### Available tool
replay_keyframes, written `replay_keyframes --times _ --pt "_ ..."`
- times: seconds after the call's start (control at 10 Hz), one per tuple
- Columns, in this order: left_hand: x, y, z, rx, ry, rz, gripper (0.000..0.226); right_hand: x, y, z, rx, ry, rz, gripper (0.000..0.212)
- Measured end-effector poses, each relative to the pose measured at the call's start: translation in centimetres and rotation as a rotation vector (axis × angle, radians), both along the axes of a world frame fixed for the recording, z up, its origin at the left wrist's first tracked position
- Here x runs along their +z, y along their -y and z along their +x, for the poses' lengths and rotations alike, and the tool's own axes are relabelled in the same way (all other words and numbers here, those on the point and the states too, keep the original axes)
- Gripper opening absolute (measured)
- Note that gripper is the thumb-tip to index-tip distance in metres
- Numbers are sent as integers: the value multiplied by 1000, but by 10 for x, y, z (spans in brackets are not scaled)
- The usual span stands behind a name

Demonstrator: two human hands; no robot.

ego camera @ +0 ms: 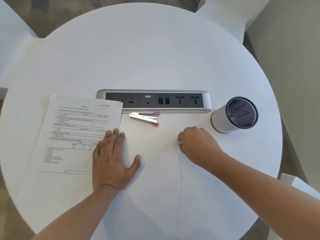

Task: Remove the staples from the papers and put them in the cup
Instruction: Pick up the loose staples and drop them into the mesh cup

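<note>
A stack of printed papers (78, 129) lies on the left of the round white table (155, 58). My left hand (112, 158) lies flat with straight fingers, fingertips on the stack's right edge and palm on the table. A silver stapler with red ends (144, 118) lies just behind, between the papers and the cup. The black mesh cup (235, 114), wrapped in white paper, stands at the right. My right hand (197, 144) rests on the table left of and in front of the cup, fingers curled under. Nothing shows between its fingertips; a staple is too small to tell.
A silver and black socket panel (154, 100) is set into the table behind the stapler. A thin dark line (180, 179) runs down the tabletop below my right hand. White chairs (223, 19) stand around the table's far edge.
</note>
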State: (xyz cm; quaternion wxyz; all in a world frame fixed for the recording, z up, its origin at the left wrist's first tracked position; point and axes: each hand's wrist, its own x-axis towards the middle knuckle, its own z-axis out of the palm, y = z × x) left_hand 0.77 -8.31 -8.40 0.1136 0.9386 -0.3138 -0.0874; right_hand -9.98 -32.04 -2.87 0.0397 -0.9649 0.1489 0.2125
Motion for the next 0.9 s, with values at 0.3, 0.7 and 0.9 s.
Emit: replay_keyframes --times 0.3,0.7,0.9 --pt "0 -1 1 -3 -11 7 84 2 -5 15 140 -36 -55 37" --pt "0 -2 1 -5 -14 6 84 -6 -3 14 -43 56 107 9" --pt "1 0 0 -1 -4 4 83 29 15 9 -975 354 822 9"
